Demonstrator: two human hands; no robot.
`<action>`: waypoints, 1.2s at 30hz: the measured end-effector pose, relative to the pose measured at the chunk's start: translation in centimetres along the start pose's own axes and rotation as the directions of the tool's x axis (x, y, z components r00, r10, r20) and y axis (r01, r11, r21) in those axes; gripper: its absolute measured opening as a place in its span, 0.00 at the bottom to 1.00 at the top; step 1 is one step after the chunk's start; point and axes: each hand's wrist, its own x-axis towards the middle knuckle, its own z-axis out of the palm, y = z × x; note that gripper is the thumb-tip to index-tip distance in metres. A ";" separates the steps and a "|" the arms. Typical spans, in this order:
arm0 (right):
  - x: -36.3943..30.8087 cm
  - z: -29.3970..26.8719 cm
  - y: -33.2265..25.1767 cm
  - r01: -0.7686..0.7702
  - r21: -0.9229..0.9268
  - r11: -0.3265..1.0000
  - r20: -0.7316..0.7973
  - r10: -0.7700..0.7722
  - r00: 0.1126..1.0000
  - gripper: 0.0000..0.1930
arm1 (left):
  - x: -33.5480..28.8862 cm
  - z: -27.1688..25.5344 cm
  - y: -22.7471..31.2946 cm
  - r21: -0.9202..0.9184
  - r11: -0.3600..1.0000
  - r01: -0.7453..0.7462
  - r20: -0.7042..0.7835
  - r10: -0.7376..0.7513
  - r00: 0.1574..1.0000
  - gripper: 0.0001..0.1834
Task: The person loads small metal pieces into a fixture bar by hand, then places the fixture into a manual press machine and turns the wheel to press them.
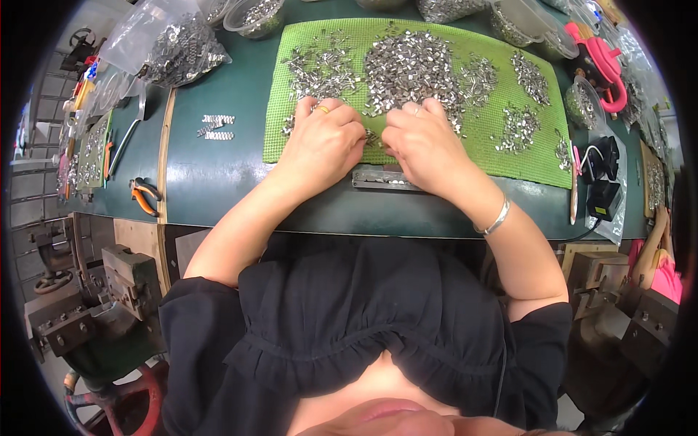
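Observation:
Both hands work close together over the front edge of a green textured mat [465,161]. My left hand [329,142] has its fingers curled into a pinch, with a ring on one finger. Facing it, my right hand [422,142] is closed in the same way; a silver bangle sits on that wrist. Whatever the fingertips hold is too small and hidden to make out. Just below the hands lies a narrow metal fixture [374,179], partly behind my right hand. Beyond them on the mat spreads a big heap of small shiny metal pieces [418,65].
Smaller piles of metal bits [520,129] dot the mat. Short metal link strips [217,127] lie to the left, with orange-handled pliers [144,196] farther left. A bag of metal parts [182,51], plastic tubs [254,16] and a pink bottle [598,62] line the back and right.

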 end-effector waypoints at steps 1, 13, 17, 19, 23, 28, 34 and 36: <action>-0.3 0.0 -0.1 0.001 0.000 1.000 -0.021 -0.001 1.000 0.04 | 0.0 0.0 -0.1 0.017 1.000 -0.003 -0.004 0.003 1.000 0.05; -1.0 -1.2 1.4 -0.125 0.180 0.976 0.195 0.089 0.977 0.04 | 0.2 -2.6 0.1 0.091 0.969 -0.229 0.113 0.218 0.969 0.05; -1.5 -1.1 0.7 -0.146 0.189 0.971 0.053 0.138 0.989 0.04 | 0.7 -2.4 -0.5 -0.045 0.965 -0.257 0.113 0.260 0.959 0.07; -2.4 -1.6 0.2 -0.167 0.280 0.945 0.001 0.174 0.985 0.04 | 0.6 -2.0 -1.2 -0.108 0.966 -0.235 0.101 0.246 0.964 0.07; -5.0 -2.7 -1.0 -0.201 0.552 0.809 -0.015 0.251 0.968 0.02 | 0.4 -1.4 -1.7 -0.240 0.959 -0.151 0.097 0.178 0.979 0.08; -5.7 -2.4 -1.5 -0.146 0.542 0.827 -0.045 0.202 0.978 0.04 | 0.6 -1.3 -1.9 -0.255 0.959 -0.123 0.098 0.152 0.983 0.07; -6.1 -2.4 -2.2 -0.051 0.173 0.983 -0.038 0.059 0.998 0.07 | 0.5 -0.7 -0.2 -0.163 0.986 0.019 0.080 -0.006 0.997 0.06; -6.8 -1.8 -2.1 -0.006 0.104 0.995 -0.077 0.014 0.997 0.10 | 0.4 -0.8 1.2 -0.172 0.982 0.079 0.023 -0.076 0.997 0.04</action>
